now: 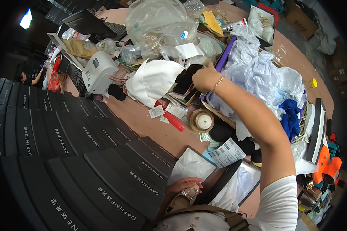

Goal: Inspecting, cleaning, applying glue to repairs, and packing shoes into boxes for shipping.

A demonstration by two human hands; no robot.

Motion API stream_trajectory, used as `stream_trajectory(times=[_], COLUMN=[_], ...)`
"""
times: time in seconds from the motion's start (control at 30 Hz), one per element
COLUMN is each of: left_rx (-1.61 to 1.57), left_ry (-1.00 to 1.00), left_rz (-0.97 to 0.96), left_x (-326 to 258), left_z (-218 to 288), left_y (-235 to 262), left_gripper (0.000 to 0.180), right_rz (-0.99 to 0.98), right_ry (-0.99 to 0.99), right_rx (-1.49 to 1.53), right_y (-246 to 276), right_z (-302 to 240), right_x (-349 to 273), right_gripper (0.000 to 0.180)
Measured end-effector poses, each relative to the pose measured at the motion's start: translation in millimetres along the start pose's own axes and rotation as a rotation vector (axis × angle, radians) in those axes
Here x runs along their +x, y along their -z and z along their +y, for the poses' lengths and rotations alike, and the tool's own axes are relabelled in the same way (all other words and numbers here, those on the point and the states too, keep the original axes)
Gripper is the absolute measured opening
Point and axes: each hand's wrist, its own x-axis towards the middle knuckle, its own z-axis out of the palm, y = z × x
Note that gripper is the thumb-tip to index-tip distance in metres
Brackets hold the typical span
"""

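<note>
In the head view, a beige shoe [177, 203] with a glittering ornament is held left of the open box [254, 171] by the left hand [186, 185], its grip folded over it, presumably so that the other arm is freed. Beyond the box, the right hand [206, 79] is curled beside a flat black phone [186, 80]; whether anything is gripped cannot be told. Soft white tissue [226, 193] is bunched inside the box, probably as padding.
</note>
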Motion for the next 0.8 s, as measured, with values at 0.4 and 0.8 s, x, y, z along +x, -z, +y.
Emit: stream_trajectory(times=[0.4,0.8], left_rx=[0.002,0.076], left_ry=[-0.017,0.006], left_rz=[-0.084,-0.032], left_x=[6,6], left_z=[-8,-7], left_y=[14,15], left_gripper=[0.048,0.051], right_rz=[0.331,0.551], right_ry=[-0.190,0.260], right_rx=[0.043,-0.004], right_y=[-38,-37], right_z=[-29,-22], right_x=[32,25], right_gripper=[0.023,0.017])
